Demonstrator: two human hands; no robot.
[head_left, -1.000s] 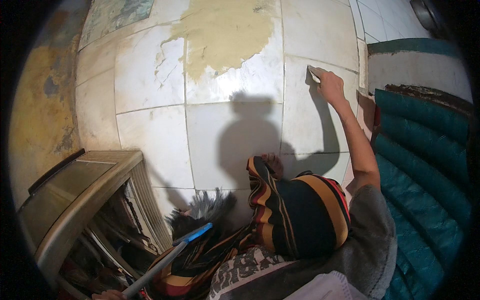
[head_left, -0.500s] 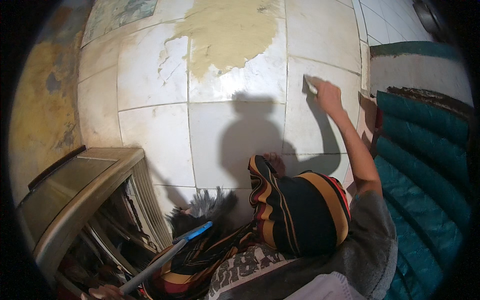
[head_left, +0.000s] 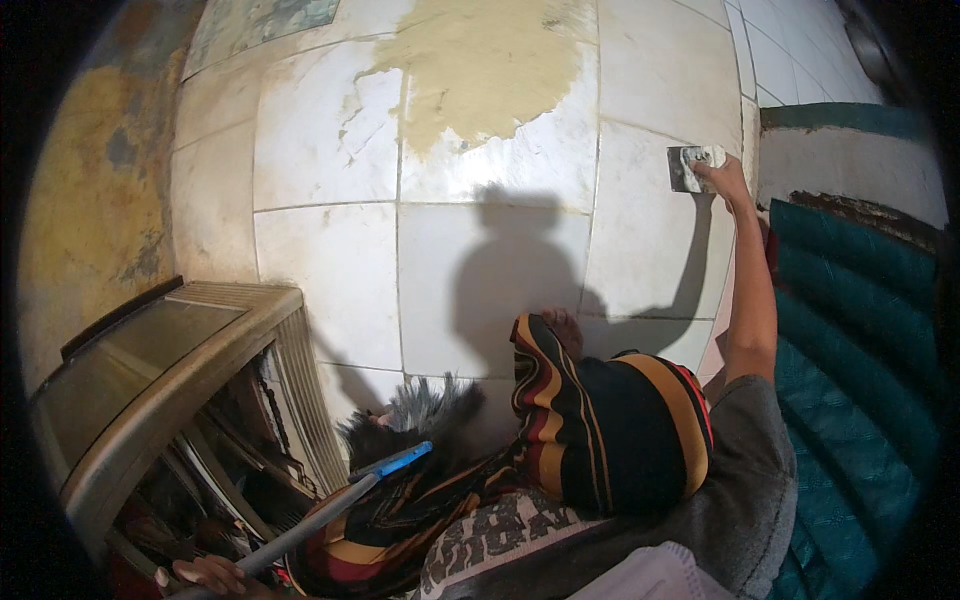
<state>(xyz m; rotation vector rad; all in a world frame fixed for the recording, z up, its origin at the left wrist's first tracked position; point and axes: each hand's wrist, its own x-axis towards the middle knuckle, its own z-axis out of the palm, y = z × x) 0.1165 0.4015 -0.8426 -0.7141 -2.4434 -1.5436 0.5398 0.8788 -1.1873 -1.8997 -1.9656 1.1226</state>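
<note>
At the right, my right hand [head_left: 728,180] is closed around a scraper [head_left: 690,168] with a broad flat blade and whitish smears on it. It is over the white floor tiles [head_left: 650,250]; I cannot tell whether the blade touches them. At the lower left, my left hand [head_left: 215,575], partly cut off by the picture's edge, grips a grey pole [head_left: 315,520] with a blue end [head_left: 405,458]. Dark feathery bristles [head_left: 425,405] lie just beyond that blue end. A tan, ragged-edged patch [head_left: 490,70] covers several tiles at the far middle.
To the left stands a worn framed cabinet [head_left: 290,330] with a glass panel and jumbled things inside. Beyond it is a stained yellow wall [head_left: 100,200]. Dark green padded cushioning [head_left: 850,380] runs along the right. My bare foot [head_left: 563,328] rests on the tiles, below my shadow.
My right hand has moved right with the scraper, whose blade has turned from nearly edge-on to face me. The whole view has shifted slightly. My left hand stays at the pole.
</note>
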